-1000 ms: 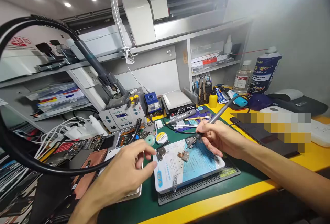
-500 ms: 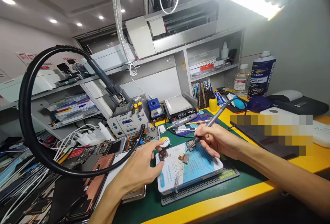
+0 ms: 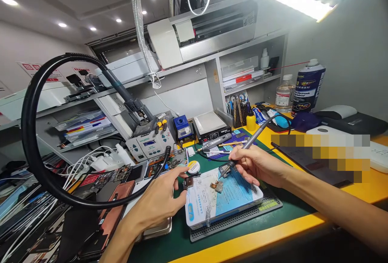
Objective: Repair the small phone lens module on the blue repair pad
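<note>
My right hand [image 3: 253, 164] is closed round a grey soldering iron [image 3: 254, 137], whose black cable runs off to the right. The iron's tip points down at the blue half of a flat white-and-blue box [image 3: 209, 198], beside a small grey metal part [image 3: 224, 170]. Near the middle of the box lies a small metal part with a copper-coloured flex [image 3: 216, 185]. At the box's left edge, my left hand [image 3: 159, 194] has thumb and forefinger apart, close to a small dark module [image 3: 188, 182].
A grey perforated mat [image 3: 236, 220] lies under the box on a green work mat [image 3: 182, 238]. A thick black hose [image 3: 26, 133] arcs over the left side. Phones and circuit boards [image 3: 118, 176] crowd the left. A round white-and-yellow tin [image 3: 193, 167] stands behind the box.
My left thumb has drawn back to the left, and the dark module has shifted slightly left. My right hand and the iron stay almost still.
</note>
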Tool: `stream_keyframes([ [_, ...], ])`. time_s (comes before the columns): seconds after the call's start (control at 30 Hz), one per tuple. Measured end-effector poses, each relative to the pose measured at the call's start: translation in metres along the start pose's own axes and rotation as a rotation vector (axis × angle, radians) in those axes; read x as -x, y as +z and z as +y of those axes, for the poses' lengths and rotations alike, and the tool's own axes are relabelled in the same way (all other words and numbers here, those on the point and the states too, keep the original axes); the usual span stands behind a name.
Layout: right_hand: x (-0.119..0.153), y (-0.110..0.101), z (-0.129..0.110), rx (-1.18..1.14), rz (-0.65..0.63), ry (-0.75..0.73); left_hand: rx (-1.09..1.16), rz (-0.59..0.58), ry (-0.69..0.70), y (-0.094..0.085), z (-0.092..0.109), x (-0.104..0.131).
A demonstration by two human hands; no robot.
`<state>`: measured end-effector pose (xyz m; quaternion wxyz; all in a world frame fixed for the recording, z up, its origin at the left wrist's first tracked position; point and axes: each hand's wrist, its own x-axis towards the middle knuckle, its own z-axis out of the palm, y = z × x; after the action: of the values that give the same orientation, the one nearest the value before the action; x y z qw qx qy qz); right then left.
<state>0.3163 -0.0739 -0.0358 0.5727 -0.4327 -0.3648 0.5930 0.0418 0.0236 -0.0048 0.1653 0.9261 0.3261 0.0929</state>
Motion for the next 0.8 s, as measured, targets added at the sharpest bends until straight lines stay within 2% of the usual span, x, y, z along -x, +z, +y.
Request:
stream_keyframes([
  [0.3, -0.001, -0.001, 0.000, -0.036, 0.023, -0.014, -0.019, 0.005, 0.015, -0.001, 0.003, 0.000],
  [0.47, -0.001, -0.004, -0.003, -0.085, 0.100, -0.045, -0.037, 0.049, 0.045, -0.006, 0.007, -0.003],
  [0.6, -0.002, -0.009, -0.008, -0.126, 0.237, -0.129, -0.046, 0.099, 0.109, -0.009, 0.019, -0.020],
  [0.8, -0.010, -0.017, -0.008, -0.111, 0.416, -0.231, -0.081, 0.033, 0.254, 0.006, 0.041, -0.056],
])
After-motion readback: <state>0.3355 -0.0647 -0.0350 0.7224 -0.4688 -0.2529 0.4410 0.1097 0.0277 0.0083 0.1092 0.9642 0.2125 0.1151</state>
